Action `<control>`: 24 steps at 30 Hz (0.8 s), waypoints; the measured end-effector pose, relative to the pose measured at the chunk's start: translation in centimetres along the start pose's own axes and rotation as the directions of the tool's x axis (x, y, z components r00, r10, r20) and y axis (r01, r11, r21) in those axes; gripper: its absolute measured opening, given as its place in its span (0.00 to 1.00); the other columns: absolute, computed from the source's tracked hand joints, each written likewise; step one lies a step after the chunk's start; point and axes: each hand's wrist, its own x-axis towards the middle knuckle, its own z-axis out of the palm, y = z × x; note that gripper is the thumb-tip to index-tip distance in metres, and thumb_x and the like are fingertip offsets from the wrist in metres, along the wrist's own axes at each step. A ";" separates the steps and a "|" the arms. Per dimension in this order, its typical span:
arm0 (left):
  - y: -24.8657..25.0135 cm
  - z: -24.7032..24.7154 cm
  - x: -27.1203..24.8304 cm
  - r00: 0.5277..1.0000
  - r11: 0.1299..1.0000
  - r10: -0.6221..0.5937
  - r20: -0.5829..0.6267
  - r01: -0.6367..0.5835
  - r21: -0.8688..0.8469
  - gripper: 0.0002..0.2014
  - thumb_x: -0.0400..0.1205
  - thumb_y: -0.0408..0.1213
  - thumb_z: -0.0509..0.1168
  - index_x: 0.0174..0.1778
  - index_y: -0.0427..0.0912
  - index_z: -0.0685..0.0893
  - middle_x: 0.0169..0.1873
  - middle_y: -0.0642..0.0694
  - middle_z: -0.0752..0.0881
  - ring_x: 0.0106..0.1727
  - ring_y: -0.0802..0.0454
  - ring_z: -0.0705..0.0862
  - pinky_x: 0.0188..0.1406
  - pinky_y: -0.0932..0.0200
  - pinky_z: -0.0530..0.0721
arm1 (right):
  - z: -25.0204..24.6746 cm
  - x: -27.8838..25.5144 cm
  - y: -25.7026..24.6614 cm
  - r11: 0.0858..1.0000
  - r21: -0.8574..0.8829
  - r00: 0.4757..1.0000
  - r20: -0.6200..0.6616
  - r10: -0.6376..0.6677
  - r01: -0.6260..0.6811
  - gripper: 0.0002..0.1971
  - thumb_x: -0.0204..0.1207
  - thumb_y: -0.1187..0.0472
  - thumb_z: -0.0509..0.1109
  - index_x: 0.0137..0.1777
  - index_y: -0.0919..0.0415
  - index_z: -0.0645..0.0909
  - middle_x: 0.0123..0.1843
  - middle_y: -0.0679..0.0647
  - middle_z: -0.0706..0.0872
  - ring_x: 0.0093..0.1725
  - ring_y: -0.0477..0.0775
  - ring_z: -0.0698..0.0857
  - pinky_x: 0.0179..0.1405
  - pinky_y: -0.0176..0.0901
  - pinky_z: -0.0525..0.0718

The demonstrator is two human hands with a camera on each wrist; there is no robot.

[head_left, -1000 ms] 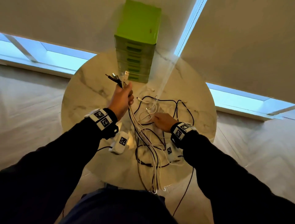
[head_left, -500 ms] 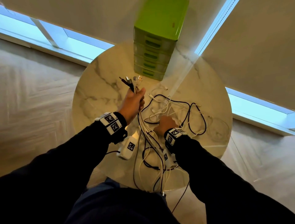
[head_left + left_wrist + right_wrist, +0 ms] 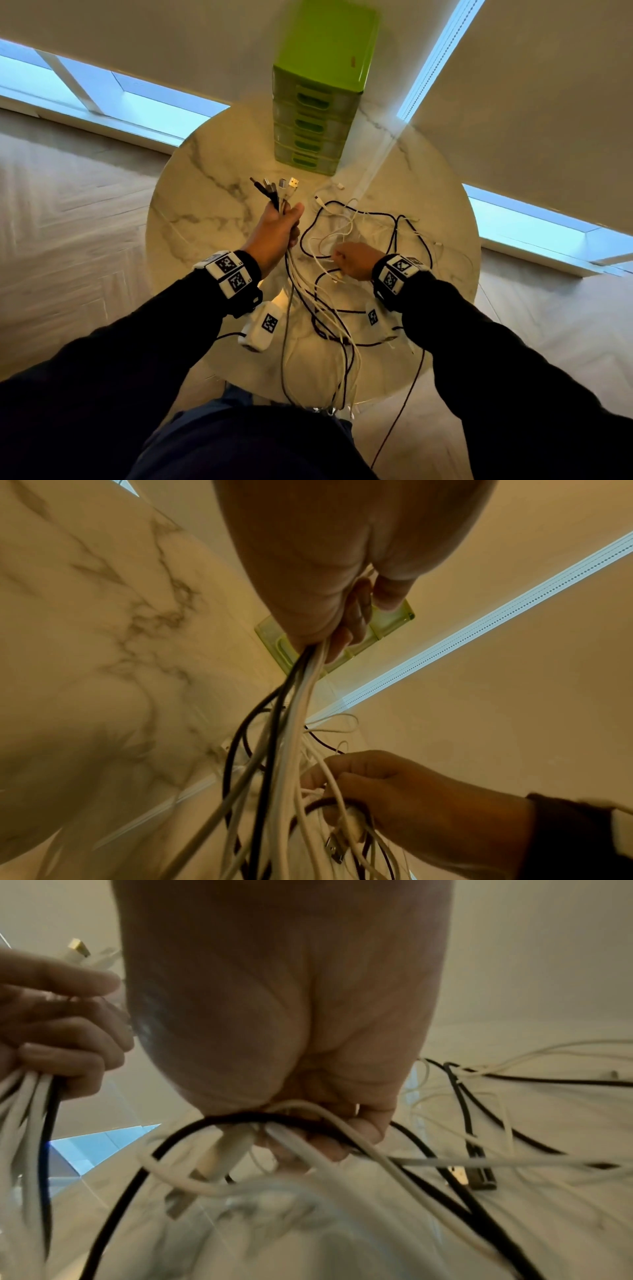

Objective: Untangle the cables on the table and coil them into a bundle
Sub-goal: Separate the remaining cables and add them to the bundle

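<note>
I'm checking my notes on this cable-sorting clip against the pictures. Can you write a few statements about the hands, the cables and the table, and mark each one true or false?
1. The left hand grips a bunch of cables with their plugs sticking up. True.
2. The right hand lies flat and holds nothing. False: its fingers are curled round white and black cables.
3. A green drawer unit stands at the table's far side. True.
4. All cables are already coiled in a bundle. False: loose loops still sprawl over the table.

Right hand grips white and black cables, one perhaps a blurred plug.
</note>
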 end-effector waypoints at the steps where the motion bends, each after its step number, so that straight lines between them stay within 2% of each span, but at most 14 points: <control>1: 0.1 0.0 -0.1 1.000 1.000 -0.001 0.013 0.001 0.004 0.13 0.90 0.38 0.60 0.41 0.49 0.63 0.24 0.57 0.66 0.24 0.58 0.66 0.29 0.58 0.67 | -0.4 -0.5 -0.1 1.000 -0.015 1.000 -0.012 -0.020 0.019 0.11 0.90 0.60 0.54 0.51 0.63 0.75 0.61 0.67 0.83 0.60 0.66 0.82 0.48 0.44 0.69; 3: 0.2 0.1 -0.2 0.999 1.000 0.003 0.036 -0.003 0.014 0.14 0.90 0.38 0.60 0.41 0.49 0.63 0.24 0.56 0.66 0.24 0.57 0.65 0.28 0.59 0.66 | -0.9 -1.5 -0.2 0.996 0.027 0.992 -0.092 -0.086 0.089 0.09 0.89 0.62 0.55 0.56 0.63 0.77 0.58 0.64 0.85 0.54 0.61 0.82 0.46 0.40 0.67; 5: 0.2 0.2 -0.3 0.999 1.000 0.011 0.041 -0.012 0.023 0.15 0.90 0.37 0.60 0.40 0.48 0.63 0.24 0.56 0.65 0.24 0.57 0.64 0.28 0.59 0.65 | -1.2 -2.3 -0.5 0.980 0.100 0.961 -0.232 -0.148 0.175 0.09 0.89 0.61 0.57 0.60 0.62 0.77 0.53 0.60 0.86 0.48 0.55 0.81 0.43 0.41 0.68; 7: 0.2 0.1 -0.4 0.999 1.000 0.015 0.041 -0.016 0.022 0.15 0.90 0.37 0.60 0.40 0.49 0.63 0.23 0.57 0.65 0.23 0.57 0.64 0.27 0.59 0.64 | -1.0 -2.9 -1.0 0.963 0.145 0.926 -0.339 -0.169 0.229 0.07 0.89 0.60 0.57 0.58 0.61 0.74 0.47 0.56 0.84 0.43 0.55 0.80 0.40 0.43 0.68; 9: 0.2 0.0 -0.6 0.999 1.000 0.008 0.036 -0.008 0.019 0.14 0.90 0.37 0.60 0.40 0.49 0.64 0.23 0.57 0.66 0.23 0.58 0.64 0.27 0.59 0.64 | -0.8 -3.3 -1.3 0.965 0.170 0.914 -0.387 -0.123 0.201 0.07 0.89 0.56 0.58 0.55 0.59 0.73 0.42 0.55 0.82 0.39 0.56 0.79 0.38 0.44 0.68; 12: 0.4 -0.1 -0.9 0.999 0.998 0.003 0.040 -0.005 0.056 0.15 0.89 0.39 0.62 0.38 0.50 0.65 0.25 0.53 0.63 0.24 0.56 0.63 0.27 0.59 0.63 | -0.2 -3.7 -1.4 0.984 0.131 0.905 -0.423 -0.051 0.117 0.14 0.88 0.48 0.60 0.51 0.58 0.78 0.37 0.54 0.83 0.37 0.55 0.80 0.37 0.44 0.71; 15: 0.5 0.0 -1.2 0.996 0.990 0.007 0.088 -0.019 0.138 0.18 0.86 0.43 0.66 0.33 0.52 0.66 0.25 0.52 0.61 0.24 0.54 0.60 0.28 0.55 0.60 | 0.3 -4.5 -2.3 0.976 0.091 0.856 -0.500 -0.128 0.200 0.15 0.88 0.47 0.61 0.50 0.58 0.81 0.37 0.54 0.85 0.37 0.56 0.83 0.37 0.46 0.75; 18: 0.3 0.2 -1.6 0.992 0.966 -0.004 0.128 -0.030 0.258 0.17 0.82 0.54 0.69 0.33 0.52 0.73 0.21 0.60 0.70 0.22 0.60 0.68 0.27 0.57 0.66 | 0.5 -5.4 -4.0 0.948 0.037 0.769 -0.596 -0.234 0.317 0.12 0.88 0.53 0.61 0.52 0.61 0.80 0.40 0.55 0.86 0.37 0.56 0.81 0.35 0.47 0.74; 19: 0.3 0.3 -1.6 0.992 0.962 0.001 0.127 -0.036 0.271 0.15 0.82 0.53 0.69 0.35 0.51 0.76 0.21 0.61 0.74 0.22 0.62 0.70 0.28 0.58 0.68 | 0.5 -5.5 -4.4 0.939 0.026 0.744 -0.618 -0.255 0.343 0.11 0.88 0.54 0.61 0.54 0.61 0.80 0.41 0.54 0.85 0.37 0.54 0.80 0.35 0.45 0.72; 21: 0.2 0.4 -1.7 0.991 0.966 -0.015 0.131 -0.019 0.258 0.13 0.83 0.50 0.67 0.35 0.51 0.76 0.22 0.59 0.73 0.23 0.60 0.69 0.28 0.57 0.67 | 0.5 -5.9 -5.0 0.929 0.027 0.718 -0.643 -0.267 0.370 0.10 0.89 0.56 0.61 0.55 0.61 0.79 0.41 0.49 0.81 0.36 0.49 0.76 0.34 0.39 0.68; 22: 0.1 0.4 -1.6 0.990 0.970 -0.029 0.136 -0.004 0.241 0.12 0.82 0.47 0.66 0.34 0.50 0.74 0.23 0.57 0.71 0.23 0.57 0.67 0.28 0.56 0.65 | 0.6 -6.1 -5.1 0.927 0.032 0.716 -0.646 -0.265 0.373 0.10 0.89 0.56 0.60 0.56 0.61 0.78 0.41 0.49 0.81 0.36 0.50 0.76 0.33 0.39 0.68; 24: 0.2 0.4 -1.4 0.988 0.975 -0.059 0.139 0.027 0.222 0.11 0.81 0.38 0.60 0.32 0.49 0.70 0.22 0.53 0.67 0.24 0.54 0.63 0.29 0.53 0.60 | 0.7 -6.4 -5.1 0.933 0.045 0.739 -0.624 -0.253 0.358 0.10 0.90 0.54 0.58 0.56 0.61 0.76 0.40 0.53 0.82 0.35 0.55 0.78 0.34 0.46 0.72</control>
